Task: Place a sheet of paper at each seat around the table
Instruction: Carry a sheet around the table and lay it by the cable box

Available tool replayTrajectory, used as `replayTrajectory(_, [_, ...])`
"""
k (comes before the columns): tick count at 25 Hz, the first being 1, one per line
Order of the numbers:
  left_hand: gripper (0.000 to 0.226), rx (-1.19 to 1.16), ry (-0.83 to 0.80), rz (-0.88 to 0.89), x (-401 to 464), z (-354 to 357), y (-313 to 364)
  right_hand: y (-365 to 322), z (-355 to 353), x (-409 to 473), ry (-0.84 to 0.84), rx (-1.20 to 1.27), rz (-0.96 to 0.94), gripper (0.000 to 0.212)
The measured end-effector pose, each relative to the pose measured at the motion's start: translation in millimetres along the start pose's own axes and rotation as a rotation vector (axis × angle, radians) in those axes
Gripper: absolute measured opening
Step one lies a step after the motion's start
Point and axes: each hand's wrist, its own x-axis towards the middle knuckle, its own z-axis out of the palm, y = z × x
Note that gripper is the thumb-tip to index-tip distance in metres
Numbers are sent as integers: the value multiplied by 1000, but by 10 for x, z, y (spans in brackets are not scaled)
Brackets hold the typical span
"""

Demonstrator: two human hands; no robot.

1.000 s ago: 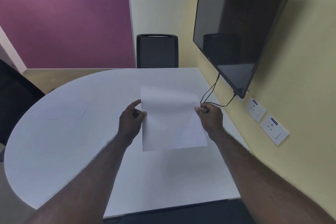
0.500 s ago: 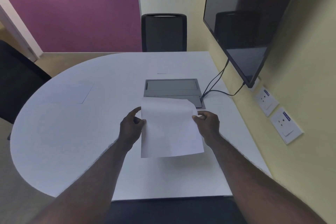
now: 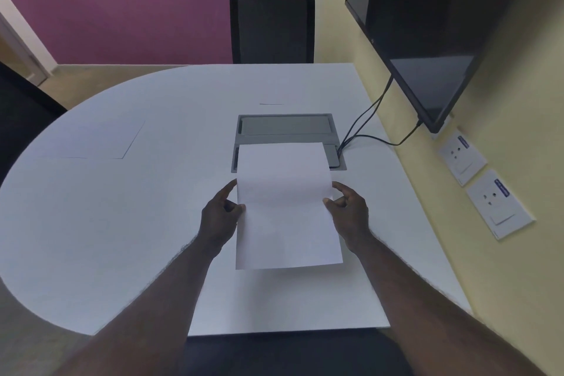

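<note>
Both arms reach forward over the white table (image 3: 122,223); left hand (image 3: 218,217) and right hand (image 3: 351,217) pinch the sheet of paper (image 3: 285,207) by its side edges.

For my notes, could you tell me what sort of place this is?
Most likely a small meeting room: a white table with a cable box set in it, a chair at the far side, and a wall screen.

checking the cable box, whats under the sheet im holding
The sheet, pinched by the left hand and the right hand, covers the near part of the grey cable box and bare table; the box's covered part can't be seen.
</note>
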Motion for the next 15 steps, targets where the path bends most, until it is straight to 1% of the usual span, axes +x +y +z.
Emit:
replayTrajectory(5, [62,16,-19,-32,171,81,-249,222,184,97,-26,-51,5,48])
replayTrajectory(10, [57,20,-22,-68,255,146,-514,426,366,89,-28,-42,73,43])
replayTrajectory(15, [55,5,-28,-92,343,174,-727,558,523,107,-27,-51,101,41])
